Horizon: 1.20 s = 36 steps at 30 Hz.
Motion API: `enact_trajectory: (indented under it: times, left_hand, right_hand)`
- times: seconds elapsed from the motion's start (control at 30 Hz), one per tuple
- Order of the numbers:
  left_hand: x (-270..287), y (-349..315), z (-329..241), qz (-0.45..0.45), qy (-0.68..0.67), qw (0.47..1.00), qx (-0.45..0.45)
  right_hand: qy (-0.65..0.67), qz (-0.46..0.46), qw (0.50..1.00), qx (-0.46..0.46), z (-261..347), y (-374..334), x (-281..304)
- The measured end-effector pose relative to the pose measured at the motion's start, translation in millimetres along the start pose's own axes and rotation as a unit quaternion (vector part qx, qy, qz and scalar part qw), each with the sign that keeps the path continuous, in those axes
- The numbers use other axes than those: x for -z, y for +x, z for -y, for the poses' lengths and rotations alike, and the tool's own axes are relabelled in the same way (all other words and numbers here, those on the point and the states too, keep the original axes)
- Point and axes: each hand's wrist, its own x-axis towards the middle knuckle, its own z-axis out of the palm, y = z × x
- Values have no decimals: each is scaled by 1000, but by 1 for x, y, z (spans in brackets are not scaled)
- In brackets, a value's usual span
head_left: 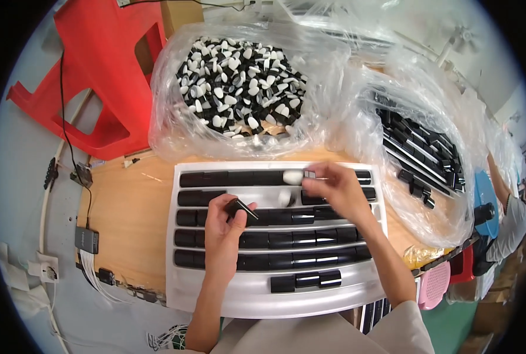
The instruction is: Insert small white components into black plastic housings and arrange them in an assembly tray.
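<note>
– Holds what in the left hand (223, 229)?
– Grips a black tube (236, 207), tilted over the tray (216, 295).
– And with the right hand (341, 193)?
– Pinches a white-tipped piece (292, 177) by the top row (239, 178).
– See anything beyond?
– See a clear bag (164, 103) of black and white parts (239, 82), with another bag (360, 115) to its right.

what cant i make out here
All in the head view:
Part of the black tube: covered by the left hand.
Whether the right hand grips the upper white piece: fingers and slight blur obscure this.
Stretches of the tray: hidden behind the hands.
Number of black-and-white pieces: too small and heaped.
Rest of the co-worker: cut off by the dark right rim.
</note>
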Motion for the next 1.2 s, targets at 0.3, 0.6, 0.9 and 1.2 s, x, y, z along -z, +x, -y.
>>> enact_trajectory:
  times: [0.3, 0.6, 0.9, 1.2]
  left_hand:
    - [-20, -9, 22, 11, 133, 991, 0]
    - [-31, -24, 28, 80, 165, 983, 16]
    - [-35, -29, 35, 53, 214, 975, -32]
    - [-25, -25, 54, 59, 303, 942, -133]
  right_hand:
    - [19, -29, 999, -36, -15, -63, -19]
    - [75, 3, 996, -47, -20, -78, -42]
    - [43, 0, 998, -54, -16, -80, -44]
    - [-1, 33, 999, -40, -12, -77, -42]
